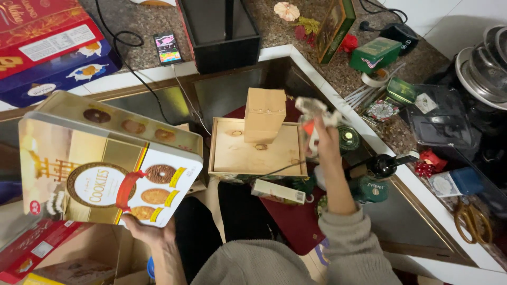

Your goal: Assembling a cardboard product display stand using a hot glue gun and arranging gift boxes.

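Note:
My left hand [145,228] grips the lower edge of a large cookie tin [105,158], holding it tilted up at the left. Raised at centre right, my right hand [322,138] is closed on a crumpled white cloth with a red patch [312,113]. Just left of that hand lies a shallow wooden tray [227,153] with a small plain cardboard box [264,113] standing upright on it. A thin dark cord runs across the tray's front edge toward my right hand.
Stacked red and blue boxes [47,47] and a phone [167,48] lie at the back left. A black open box [219,31] stands behind the tray. Green tins [376,53], a clock [383,111], steel bowls [486,63] and scissors [472,221] crowd the right counter. An open carton [90,258] sits below.

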